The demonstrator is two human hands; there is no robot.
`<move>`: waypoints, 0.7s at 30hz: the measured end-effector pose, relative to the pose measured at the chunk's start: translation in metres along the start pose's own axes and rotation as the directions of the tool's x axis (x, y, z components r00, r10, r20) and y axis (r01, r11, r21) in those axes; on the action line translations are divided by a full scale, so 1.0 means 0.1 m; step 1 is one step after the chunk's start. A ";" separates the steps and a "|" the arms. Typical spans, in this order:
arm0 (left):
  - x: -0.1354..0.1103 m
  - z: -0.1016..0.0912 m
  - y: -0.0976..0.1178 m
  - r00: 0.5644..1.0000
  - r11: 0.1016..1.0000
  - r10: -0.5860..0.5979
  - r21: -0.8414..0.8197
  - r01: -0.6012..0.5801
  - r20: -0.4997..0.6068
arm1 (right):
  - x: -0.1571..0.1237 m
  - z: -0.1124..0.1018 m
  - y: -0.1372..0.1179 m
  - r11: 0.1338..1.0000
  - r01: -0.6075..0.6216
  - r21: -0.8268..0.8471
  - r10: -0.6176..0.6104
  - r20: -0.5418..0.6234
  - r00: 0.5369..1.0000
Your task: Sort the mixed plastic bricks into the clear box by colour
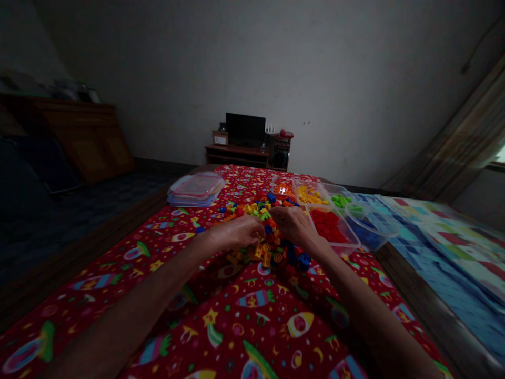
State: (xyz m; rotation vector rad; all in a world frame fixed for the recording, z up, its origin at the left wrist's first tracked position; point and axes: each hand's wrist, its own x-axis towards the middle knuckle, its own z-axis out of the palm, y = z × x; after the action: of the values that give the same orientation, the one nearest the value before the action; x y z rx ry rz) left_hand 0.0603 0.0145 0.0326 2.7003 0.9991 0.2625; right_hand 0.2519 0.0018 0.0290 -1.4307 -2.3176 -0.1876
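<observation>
In the head view we look down at a table spread with a red patterned tablecloth (252,326), filling the lower middle of the frame. At the centre we see a loose pile of toy blocks (267,258), yellow, orange, blue, green and red mixed together, with both hands over it. The left hand (248,230) is left of the frame's centre, its fingers curled in at the blocks; we cannot tell whether it grasps one. The right hand (291,221), just right of centre, bends downward over the pile with its fingertips hidden from us, so we cannot tell if it has hold of anything.

Right of centre we find see-through containers grouped together, with orange blocks (283,190), yellow blocks (311,195), green blocks (341,200) and, nearer the right forearm, red blocks (327,225); a rounder tub (384,230) beside them bears blue blocks. Left of centre we see stacked lids (197,185). At upper centre we make out a dark screen (245,129), and at the right edge a patterned bed cover (437,226)
</observation>
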 end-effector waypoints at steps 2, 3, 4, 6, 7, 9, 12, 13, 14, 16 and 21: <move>0.02 0.09 0.02 1.000 0.998 -0.006 0.059 0.006 0.010 | -0.02 0.00 0.02 1.000 -0.008 -0.021 0.008 0.013 1.000; 0.02 0.12 0.02 1.000 0.997 -0.010 0.074 0.010 0.006 | -0.02 0.01 0.03 1.000 -0.009 -0.029 0.009 0.020 1.000; 0.03 0.14 0.02 1.000 0.997 -0.010 0.081 0.010 0.000 | -0.03 0.01 0.04 0.999 -0.007 -0.036 0.008 0.027 1.000; 0.03 0.15 0.00 1.000 0.997 -0.006 0.076 0.006 -0.009 | -0.04 0.00 0.05 0.999 -0.011 -0.047 0.013 0.037 0.999; 0.03 0.14 0.00 1.000 0.998 -0.006 0.067 0.007 -0.016 | -0.04 -0.01 0.04 0.999 -0.017 -0.050 0.019 0.041 0.999; 0.03 0.11 -0.03 0.999 0.999 -0.025 0.032 0.027 -0.042 | -0.05 -0.03 0.03 0.999 -0.029 -0.045 0.031 0.055 0.998; 0.06 0.05 -0.11 0.989 0.989 -0.097 -0.119 0.083 -0.115 | -0.05 -0.04 -0.01 1.000 -0.024 0.000 0.024 0.069 0.997; 0.07 0.03 -0.14 0.982 0.974 -0.127 -0.204 0.097 -0.141 | -0.05 -0.03 -0.02 1.000 -0.020 0.023 0.018 0.065 0.998; 0.08 0.02 -0.17 0.975 0.948 -0.154 -0.304 0.099 -0.161 | -0.05 -0.02 -0.03 0.999 -0.014 0.052 0.012 0.049 0.999; 0.09 -0.01 -0.19 0.960 0.861 -0.201 -0.502 0.078 -0.195 | -0.04 0.01 -0.05 0.989 0.014 0.149 -0.015 0.005 1.000; 0.07 0.00 -0.10 0.908 0.651 -0.347 -0.757 0.052 -0.236 | -0.03 0.06 -0.14 0.886 0.094 0.455 -0.090 -0.032 0.995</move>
State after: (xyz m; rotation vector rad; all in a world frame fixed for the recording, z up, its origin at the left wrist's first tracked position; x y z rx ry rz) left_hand 0.0589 0.0266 0.0306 1.7946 0.9868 0.9323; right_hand 0.2396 -0.0053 0.0232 -1.0790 -2.2243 0.3086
